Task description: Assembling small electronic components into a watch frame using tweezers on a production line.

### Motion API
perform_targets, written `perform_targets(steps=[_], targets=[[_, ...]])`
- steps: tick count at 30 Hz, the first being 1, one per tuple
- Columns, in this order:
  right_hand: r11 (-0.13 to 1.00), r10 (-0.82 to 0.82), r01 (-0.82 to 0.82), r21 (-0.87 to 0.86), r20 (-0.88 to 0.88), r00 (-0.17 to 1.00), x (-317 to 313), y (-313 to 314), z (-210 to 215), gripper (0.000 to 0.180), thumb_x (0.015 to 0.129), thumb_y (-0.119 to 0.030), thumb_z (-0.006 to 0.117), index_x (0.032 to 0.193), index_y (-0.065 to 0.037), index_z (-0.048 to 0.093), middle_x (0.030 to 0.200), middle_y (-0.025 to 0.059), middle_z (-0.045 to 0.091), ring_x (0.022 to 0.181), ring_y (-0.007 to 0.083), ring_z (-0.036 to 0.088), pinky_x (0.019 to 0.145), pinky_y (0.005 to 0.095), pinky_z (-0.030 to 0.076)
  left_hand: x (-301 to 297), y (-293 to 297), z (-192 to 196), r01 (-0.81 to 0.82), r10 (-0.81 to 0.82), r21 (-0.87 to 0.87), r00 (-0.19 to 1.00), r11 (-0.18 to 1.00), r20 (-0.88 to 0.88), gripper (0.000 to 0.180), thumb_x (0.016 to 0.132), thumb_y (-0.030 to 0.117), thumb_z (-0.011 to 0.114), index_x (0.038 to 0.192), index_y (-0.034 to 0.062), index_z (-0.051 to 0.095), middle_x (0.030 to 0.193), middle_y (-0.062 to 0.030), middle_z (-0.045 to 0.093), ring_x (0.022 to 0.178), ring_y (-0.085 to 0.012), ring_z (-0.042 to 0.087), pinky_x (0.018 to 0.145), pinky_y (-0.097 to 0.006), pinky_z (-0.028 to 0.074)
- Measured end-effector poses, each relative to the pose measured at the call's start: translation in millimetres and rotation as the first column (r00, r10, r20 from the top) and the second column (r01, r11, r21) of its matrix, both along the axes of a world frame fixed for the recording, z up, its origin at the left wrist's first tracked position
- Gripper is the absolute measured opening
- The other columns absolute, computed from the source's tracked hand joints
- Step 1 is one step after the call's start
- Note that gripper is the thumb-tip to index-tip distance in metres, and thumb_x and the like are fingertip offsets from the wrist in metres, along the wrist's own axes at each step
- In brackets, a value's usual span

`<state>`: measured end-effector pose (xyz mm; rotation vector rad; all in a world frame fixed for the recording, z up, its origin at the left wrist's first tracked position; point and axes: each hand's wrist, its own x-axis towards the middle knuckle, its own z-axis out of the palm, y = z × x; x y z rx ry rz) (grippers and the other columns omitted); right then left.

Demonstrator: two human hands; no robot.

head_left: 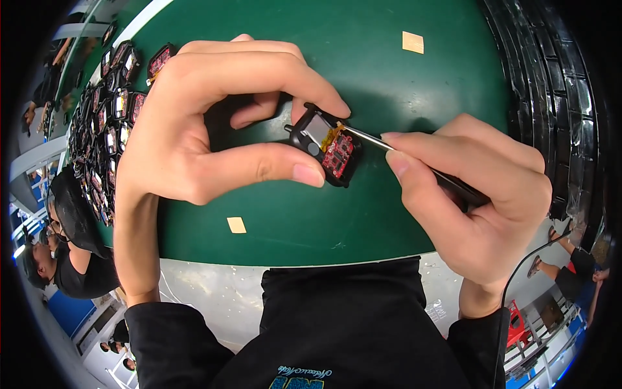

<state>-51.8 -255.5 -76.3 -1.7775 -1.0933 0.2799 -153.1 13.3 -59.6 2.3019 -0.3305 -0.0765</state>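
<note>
Between the thumb and fingers of my left hand [194,123] is a small black electronic device [299,141], its housing without a cover. Inside it show a red circuit board [338,157], a silver rectangular part [317,129] and a strip of amber tape or ribbon [332,137]. My right hand [483,194] grips thin metal tweezers [369,137] like a pen. The tip of the tweezers meets the amber strip's upper end at the device's edge. Whether the tip pinches the strip, I cannot tell.
Many similar opened devices [107,123] crowd the left of the green table [363,227]. Black trays [551,97] are stacked along the right edge. Two beige paper squares [413,43] lie on the table. A red stool [516,324] and other people [78,259] are farther off.
</note>
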Motion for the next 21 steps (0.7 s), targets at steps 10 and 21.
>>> perform_targets(steps=[10,21], targets=[[1.000,0.006,-0.006,0.004,0.056,0.998,-1.7,1.2,-2.3,0.025,0.078,0.013,0.080,0.101,0.004,0.085,0.071,0.0056,0.070,0.056,0.0079,0.057,0.051,0.0233,0.037,-1.4,-3.8,-0.3,0.022,-0.024,0.020,0.998,1.000,0.057,0.058,0.070,0.039,0.094,0.108,-0.0027,0.083,0.089,-0.0097,0.077,0.061,-0.0114,0.048,0.064,-0.029,0.035],[0.997,-0.045,0.036,0.074,0.123,0.991,-3.0,-0.3,-4.0,0.022,0.078,0.011,0.083,0.099,0.003,0.086,0.068,0.0027,0.066,0.050,0.0041,0.048,0.047,0.0234,0.030,-0.1,-2.9,4.9,0.030,-0.032,0.048,0.999,0.998,0.043,0.056,0.069,0.033,0.096,0.111,-0.0007,0.083,0.087,-0.0070,0.076,0.062,-0.0114,0.049,0.066,-0.029,0.036]])
